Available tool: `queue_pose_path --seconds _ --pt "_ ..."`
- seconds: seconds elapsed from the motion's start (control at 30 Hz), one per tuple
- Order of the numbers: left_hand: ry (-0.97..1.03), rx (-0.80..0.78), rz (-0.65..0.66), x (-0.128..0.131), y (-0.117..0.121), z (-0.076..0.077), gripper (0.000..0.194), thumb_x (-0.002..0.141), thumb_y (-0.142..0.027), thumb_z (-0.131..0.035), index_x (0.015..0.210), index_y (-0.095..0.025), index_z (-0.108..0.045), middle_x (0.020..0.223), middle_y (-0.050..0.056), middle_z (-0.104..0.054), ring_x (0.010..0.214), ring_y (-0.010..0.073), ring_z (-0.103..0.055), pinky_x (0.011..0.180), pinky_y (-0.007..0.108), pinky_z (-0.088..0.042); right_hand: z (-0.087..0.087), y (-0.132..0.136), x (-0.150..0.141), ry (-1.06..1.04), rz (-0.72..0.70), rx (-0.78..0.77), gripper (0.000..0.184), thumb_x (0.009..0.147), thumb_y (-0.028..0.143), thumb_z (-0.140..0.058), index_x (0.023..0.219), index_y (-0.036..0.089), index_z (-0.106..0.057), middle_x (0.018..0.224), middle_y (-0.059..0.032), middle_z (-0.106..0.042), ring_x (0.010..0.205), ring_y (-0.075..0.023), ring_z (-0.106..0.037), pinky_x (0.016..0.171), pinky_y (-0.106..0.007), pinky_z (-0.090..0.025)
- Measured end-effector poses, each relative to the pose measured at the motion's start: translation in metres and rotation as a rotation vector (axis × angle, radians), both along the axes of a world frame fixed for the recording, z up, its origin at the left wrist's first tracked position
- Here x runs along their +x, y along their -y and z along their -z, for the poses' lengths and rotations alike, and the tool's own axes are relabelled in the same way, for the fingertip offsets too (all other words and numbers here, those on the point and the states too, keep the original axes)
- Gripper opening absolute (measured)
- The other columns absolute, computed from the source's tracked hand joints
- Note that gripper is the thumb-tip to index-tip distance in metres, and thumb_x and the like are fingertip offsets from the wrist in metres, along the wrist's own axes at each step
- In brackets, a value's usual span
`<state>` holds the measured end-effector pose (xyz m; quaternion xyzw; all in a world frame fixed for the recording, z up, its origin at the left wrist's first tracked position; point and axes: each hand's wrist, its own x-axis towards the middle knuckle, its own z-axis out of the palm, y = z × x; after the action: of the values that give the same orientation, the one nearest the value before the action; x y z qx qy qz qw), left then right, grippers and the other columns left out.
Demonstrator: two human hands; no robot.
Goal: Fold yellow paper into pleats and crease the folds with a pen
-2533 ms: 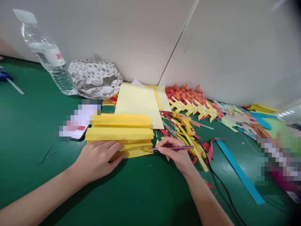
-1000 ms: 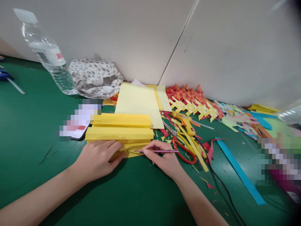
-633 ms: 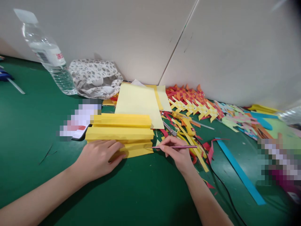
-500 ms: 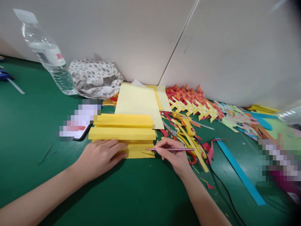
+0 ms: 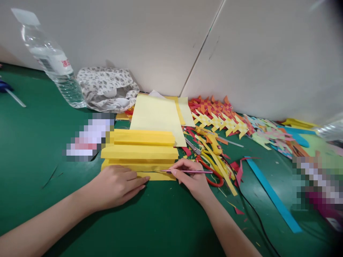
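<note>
A yellow sheet folded into long pleats (image 5: 139, 151) lies on the green table before me. My left hand (image 5: 120, 184) rests flat over its near left part, fingers stretched out and pointing right. Between the thumb and fingers of my right hand (image 5: 191, 176) is a thin purple stick (image 5: 198, 172), pinched like a pen; its exact kind is unclear. Its fine tip points left and meets the paper's near strip, just right of my left fingertips. A thin dark line runs along the strip there. Red-handled scissors (image 5: 219, 180) lie just beyond my right hand.
Pale yellow sheets (image 5: 157, 112) lie behind the pleats, with a phone (image 5: 92, 137) to the left. A water bottle (image 5: 57, 66) and floral cloth bag (image 5: 108, 87) stand by the wall. Rightward are a yellow glue gun (image 5: 214, 141), woven paper fish (image 5: 219, 121), scraps and a blue strip (image 5: 273, 196).
My right hand has slid a little left, carrying the stick's tip along the near strip. My left hand has shifted slightly toward me and right. A dark line now shows on the strip.
</note>
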<state>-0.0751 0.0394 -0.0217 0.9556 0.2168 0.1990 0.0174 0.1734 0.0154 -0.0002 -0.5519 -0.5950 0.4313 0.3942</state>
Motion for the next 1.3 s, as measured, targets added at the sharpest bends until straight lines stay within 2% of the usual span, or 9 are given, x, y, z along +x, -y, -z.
queue_pose_path --seconds 0.2,0.43,0.6,0.77,0.93,1.3 --pt "-0.034 -0.016 -0.015 -0.002 0.001 0.001 0.025 0.093 -0.028 -0.046 0.109 -0.022 -0.064 0.068 -0.003 -0.068 0.054 0.0145 -0.062 0.048 0.028 -0.043 0.004 0.000 0.005 -0.003 0.016 0.036 0.014 0.076 0.028 -0.063 0.068 0.016 -0.066 0.053 0.0008 -0.056 0.045 -0.0109 -0.046 0.043 -0.023 -0.033" --pt "-0.065 -0.009 -0.014 -0.001 0.001 0.000 0.025 0.093 -0.027 -0.045 0.110 -0.021 -0.062 0.069 -0.002 -0.067 0.056 0.0148 -0.062 0.049 0.028 -0.043 0.001 0.001 0.006 -0.092 0.000 0.060 0.011 0.073 0.024 -0.064 0.065 0.018 -0.064 0.057 0.0000 -0.060 0.045 -0.0107 -0.047 0.044 -0.023 -0.035" --pt "-0.118 -0.029 -0.003 0.000 0.002 -0.004 0.031 0.094 -0.031 -0.042 0.121 -0.022 -0.055 0.068 -0.002 -0.063 0.055 0.0155 -0.062 0.047 0.029 -0.041 0.000 0.000 0.015 -0.129 0.055 0.083 0.011 0.070 0.021 -0.061 0.059 0.018 -0.061 0.053 0.0015 -0.057 0.043 -0.0100 -0.046 0.042 -0.022 -0.034" --pt "-0.088 -0.047 -0.035 0.000 0.001 -0.004 0.027 0.093 -0.034 -0.044 0.112 -0.025 -0.061 0.068 -0.003 -0.064 0.055 0.0153 -0.063 0.046 0.028 -0.041 -0.001 -0.002 0.019 -0.086 0.071 0.040 0.012 0.071 0.020 -0.059 0.060 0.017 -0.061 0.055 0.0011 -0.058 0.044 -0.0096 -0.047 0.044 -0.022 -0.035" --pt "-0.059 -0.040 -0.030 -0.001 0.001 -0.003 0.026 0.093 -0.033 -0.045 0.111 -0.025 -0.062 0.067 -0.003 -0.064 0.054 0.0146 -0.062 0.045 0.028 -0.040 -0.003 -0.002 0.015 -0.067 0.103 0.067 0.012 0.073 0.023 -0.060 0.062 0.017 -0.061 0.054 0.0019 -0.056 0.045 -0.0098 -0.046 0.045 -0.022 -0.035" --pt "-0.049 0.006 -0.029 -0.001 0.001 -0.005 0.025 0.092 -0.031 -0.047 0.109 -0.023 -0.064 0.064 -0.002 -0.063 0.052 0.0136 -0.061 0.044 0.027 -0.040 -0.004 -0.003 0.016 -0.126 0.075 0.056 0.011 0.068 0.022 -0.060 0.057 0.018 -0.059 0.055 0.0009 -0.058 0.041 -0.0091 -0.045 0.040 -0.022 -0.034"
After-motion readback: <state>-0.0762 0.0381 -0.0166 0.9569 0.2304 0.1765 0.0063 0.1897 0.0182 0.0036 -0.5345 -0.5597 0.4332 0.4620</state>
